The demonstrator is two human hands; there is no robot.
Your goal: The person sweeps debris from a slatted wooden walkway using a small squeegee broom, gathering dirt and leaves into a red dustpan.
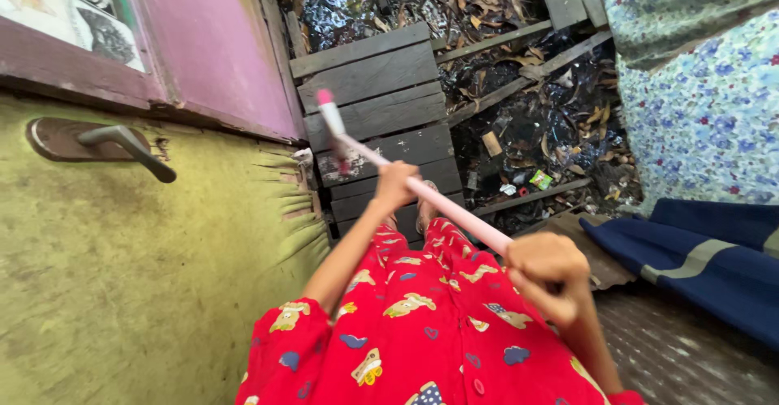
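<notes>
Beside the green door [122, 275], a pink stick [422, 190] slants over the wooden plank step [381, 96], left hand [395, 184] closed at mid-shaft, right hand [548, 271] fisted on the near end; a firm, spaced two-hand hold seems best for steady control.

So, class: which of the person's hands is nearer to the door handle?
Left. The left hand grips the pink stick further along, closer to the door handle; the right hand holds the stick's near end, further away.

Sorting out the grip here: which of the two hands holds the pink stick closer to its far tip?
The left hand, gripping the pink stick mid-shaft toward the darker pink tip; the right hand clasps the near end.
</notes>
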